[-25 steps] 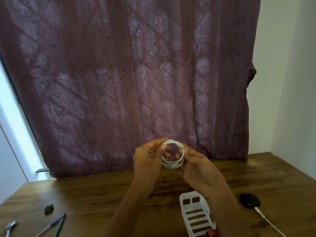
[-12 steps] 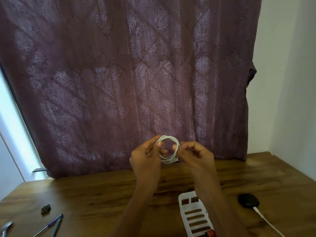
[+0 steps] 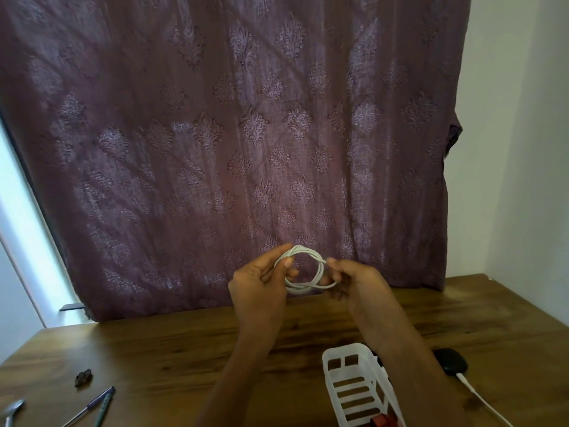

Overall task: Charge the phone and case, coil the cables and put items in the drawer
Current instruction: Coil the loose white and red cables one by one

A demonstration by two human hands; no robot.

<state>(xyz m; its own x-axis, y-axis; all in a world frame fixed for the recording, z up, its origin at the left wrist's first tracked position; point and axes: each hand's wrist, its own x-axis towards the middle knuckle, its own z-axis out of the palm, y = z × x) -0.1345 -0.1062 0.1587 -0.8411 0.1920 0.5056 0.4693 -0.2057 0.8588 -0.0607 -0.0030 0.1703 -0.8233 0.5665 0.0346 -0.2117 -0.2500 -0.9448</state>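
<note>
White cable coil (image 3: 303, 269) pinched between both hands' fingers (image 3: 288, 262)

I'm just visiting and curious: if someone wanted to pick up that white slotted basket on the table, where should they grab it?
Probably by the top rim of the white basket at its far end, coming down from above. It stands open side up, and that end's rim is bare. The right forearm crosses its right side, and something red lies inside near the close end.
</note>
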